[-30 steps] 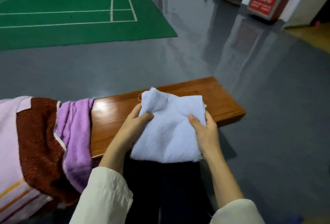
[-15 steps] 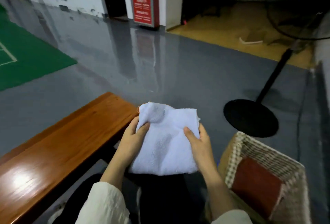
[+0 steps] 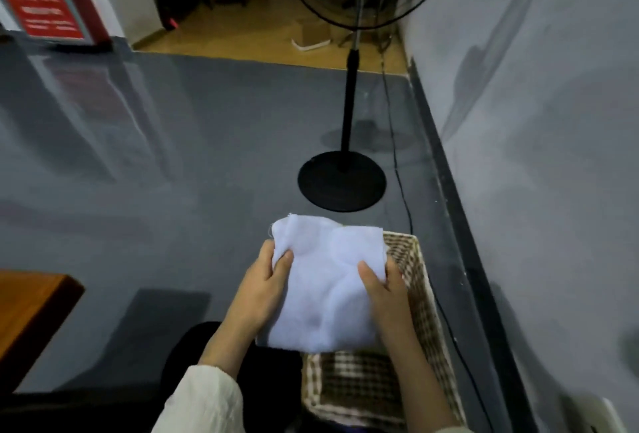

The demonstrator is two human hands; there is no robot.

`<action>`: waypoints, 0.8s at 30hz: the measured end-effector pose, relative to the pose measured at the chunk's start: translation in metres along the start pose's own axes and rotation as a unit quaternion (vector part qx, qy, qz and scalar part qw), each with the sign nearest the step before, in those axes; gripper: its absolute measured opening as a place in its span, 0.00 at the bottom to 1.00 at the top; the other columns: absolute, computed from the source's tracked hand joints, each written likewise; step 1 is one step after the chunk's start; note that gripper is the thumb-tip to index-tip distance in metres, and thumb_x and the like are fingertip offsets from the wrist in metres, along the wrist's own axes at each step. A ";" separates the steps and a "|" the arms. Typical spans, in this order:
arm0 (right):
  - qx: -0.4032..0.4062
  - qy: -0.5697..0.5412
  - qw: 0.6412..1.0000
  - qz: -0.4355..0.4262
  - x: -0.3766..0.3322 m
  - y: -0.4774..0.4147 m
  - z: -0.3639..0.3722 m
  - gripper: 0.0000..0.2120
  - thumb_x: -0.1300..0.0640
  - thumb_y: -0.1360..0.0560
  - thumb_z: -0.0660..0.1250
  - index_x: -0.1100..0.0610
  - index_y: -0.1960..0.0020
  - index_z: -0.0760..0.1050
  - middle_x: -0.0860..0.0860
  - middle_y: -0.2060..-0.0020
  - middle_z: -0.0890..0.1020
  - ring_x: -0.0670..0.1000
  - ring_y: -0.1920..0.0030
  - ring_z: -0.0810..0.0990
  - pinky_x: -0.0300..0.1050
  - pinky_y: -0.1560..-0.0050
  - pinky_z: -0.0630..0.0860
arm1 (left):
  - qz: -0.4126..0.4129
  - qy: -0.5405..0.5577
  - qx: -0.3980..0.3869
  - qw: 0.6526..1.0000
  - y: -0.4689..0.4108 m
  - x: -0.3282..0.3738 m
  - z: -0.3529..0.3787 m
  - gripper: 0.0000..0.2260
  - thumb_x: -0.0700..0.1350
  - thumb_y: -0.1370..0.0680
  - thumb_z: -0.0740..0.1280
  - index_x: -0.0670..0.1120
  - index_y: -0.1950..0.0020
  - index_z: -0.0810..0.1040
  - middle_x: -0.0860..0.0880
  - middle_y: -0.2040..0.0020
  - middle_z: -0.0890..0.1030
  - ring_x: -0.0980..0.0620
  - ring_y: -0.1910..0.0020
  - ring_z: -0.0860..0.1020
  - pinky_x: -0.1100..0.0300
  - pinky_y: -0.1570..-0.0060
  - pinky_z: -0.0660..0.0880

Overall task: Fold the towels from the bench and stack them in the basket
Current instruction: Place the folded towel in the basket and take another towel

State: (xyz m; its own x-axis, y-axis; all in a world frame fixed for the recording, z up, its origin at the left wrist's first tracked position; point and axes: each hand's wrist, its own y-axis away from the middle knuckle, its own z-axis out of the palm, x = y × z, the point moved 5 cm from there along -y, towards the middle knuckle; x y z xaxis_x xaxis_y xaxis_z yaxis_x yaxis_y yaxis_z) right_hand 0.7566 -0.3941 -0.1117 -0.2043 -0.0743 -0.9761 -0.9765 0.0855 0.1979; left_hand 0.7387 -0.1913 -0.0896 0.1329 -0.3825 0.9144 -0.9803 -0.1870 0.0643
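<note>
A folded pale blue towel (image 3: 325, 284) hangs above the woven checked basket (image 3: 420, 298) on the floor at lower right. My left hand (image 3: 262, 291) grips the towel's left edge, thumb on top. On the right edge, my right hand (image 3: 383, 291) holds it the same way. The towel hides most of the basket's inside. Only a corner of the wooden bench (image 3: 31, 301) shows at the left edge.
A standing fan with a round black base (image 3: 341, 181) and a pole stands just beyond the basket, its cable running along the floor. A grey wall (image 3: 536, 156) closes off the right side. A red sign (image 3: 38, 0) stands at far left.
I have turned right from the bench, carrying the towel in both hands. It was over the bench, then beside it, and now it is above the basket.
</note>
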 end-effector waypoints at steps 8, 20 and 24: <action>0.065 0.035 0.996 0.054 0.050 -0.037 -0.055 0.22 0.46 0.23 0.64 0.49 0.31 0.65 0.49 0.36 0.74 0.52 0.34 0.72 0.48 0.35 0.69 | 0.018 -0.188 -0.070 0.979 -0.045 -0.013 0.077 0.13 0.58 0.19 0.54 0.56 0.36 0.65 0.49 0.50 0.79 0.44 0.51 0.77 0.49 0.50 0.74; 0.114 0.118 0.980 0.111 0.103 -0.073 -0.076 0.27 0.42 0.24 0.63 0.49 0.28 0.65 0.50 0.30 0.70 0.55 0.31 0.69 0.53 0.31 0.66 | -0.024 -0.169 -0.091 0.981 -0.075 -0.058 0.127 0.16 0.57 0.20 0.58 0.54 0.34 0.68 0.47 0.45 0.80 0.46 0.49 0.78 0.48 0.50 0.76; 0.075 0.061 0.990 0.097 0.111 -0.083 -0.078 0.17 0.50 0.22 0.64 0.52 0.34 0.70 0.51 0.41 0.78 0.55 0.37 0.75 0.49 0.39 0.73 | -0.018 -0.186 -0.085 0.979 -0.087 -0.062 0.139 0.13 0.56 0.20 0.58 0.53 0.38 0.70 0.49 0.48 0.81 0.47 0.52 0.78 0.48 0.52 0.76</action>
State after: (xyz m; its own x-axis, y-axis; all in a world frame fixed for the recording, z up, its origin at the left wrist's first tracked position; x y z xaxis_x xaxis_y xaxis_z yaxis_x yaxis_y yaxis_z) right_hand 0.8099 -0.4874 -0.2296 -0.4033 -0.1615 -0.9007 -0.8984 0.2568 0.3562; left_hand 0.8357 -0.2774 -0.2080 0.1811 -0.6873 0.7034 -0.9798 -0.0648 0.1889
